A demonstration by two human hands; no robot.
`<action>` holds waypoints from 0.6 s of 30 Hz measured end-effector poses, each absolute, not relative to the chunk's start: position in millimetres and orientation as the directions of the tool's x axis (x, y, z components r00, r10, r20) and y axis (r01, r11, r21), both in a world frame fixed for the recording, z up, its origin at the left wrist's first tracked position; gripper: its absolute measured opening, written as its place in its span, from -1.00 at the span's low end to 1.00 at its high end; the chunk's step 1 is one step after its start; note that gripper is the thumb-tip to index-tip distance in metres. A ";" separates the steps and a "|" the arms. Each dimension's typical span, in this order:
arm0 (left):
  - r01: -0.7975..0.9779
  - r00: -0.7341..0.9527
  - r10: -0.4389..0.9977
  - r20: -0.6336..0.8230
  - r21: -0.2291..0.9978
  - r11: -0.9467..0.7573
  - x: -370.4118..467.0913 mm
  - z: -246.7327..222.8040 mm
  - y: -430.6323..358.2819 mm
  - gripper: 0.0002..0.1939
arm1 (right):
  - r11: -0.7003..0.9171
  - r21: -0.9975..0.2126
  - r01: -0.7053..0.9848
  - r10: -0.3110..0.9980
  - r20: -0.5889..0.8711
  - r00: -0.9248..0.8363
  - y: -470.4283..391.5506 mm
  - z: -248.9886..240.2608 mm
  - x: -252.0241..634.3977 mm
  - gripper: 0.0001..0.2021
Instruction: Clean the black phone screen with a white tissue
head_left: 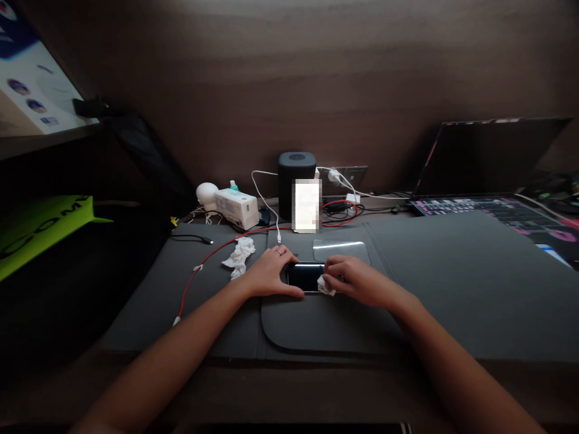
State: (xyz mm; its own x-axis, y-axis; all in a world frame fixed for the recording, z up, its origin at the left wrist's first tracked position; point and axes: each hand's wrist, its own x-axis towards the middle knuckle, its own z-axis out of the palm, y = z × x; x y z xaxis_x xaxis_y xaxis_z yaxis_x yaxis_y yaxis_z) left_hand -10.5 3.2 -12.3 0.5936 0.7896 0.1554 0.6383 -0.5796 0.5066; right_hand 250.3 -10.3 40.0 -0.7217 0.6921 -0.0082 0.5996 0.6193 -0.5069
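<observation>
Wiping seems partway done, the left hand [271, 271] clasping the phone [304, 276] on the grey mat [325, 328], the right hand [355, 278] pinching a tissue [324, 286] against it, the clear sheet [340, 249] lying just behind.

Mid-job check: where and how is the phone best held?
Hold the phone by its long edges at the left end, probably best from the left, as the left grip spans it. It lies flat, long sides running left to right, while the right grip, with white tissue, hides its right end.
</observation>
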 end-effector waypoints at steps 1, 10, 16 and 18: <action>0.639 0.593 0.790 0.153 0.507 -0.578 -10.6 -12.7 3.4 -0.26 | 0.619 -0.520 0.588 0.674 -0.033 -0.738 -11.0 40.7 250.6 -0.64; 0.641 0.594 0.792 0.144 0.510 -0.573 -9.5 -11.2 3.3 -0.28 | 0.616 -0.485 0.621 0.712 0.005 -0.702 -9.5 39.4 252.4 -0.62; 0.637 0.595 0.790 0.146 0.514 -0.575 -9.3 -10.4 2.4 -0.28 | 0.603 -0.526 0.599 0.668 -0.077 -0.740 -5.8 41.3 261.2 -0.60; 0.637 0.593 0.791 0.148 0.515 -0.573 -9.2 -10.5 2.5 -0.28 | 0.602 -0.495 0.627 0.709 -0.029 -0.704 -3.6 39.4 262.0 -0.60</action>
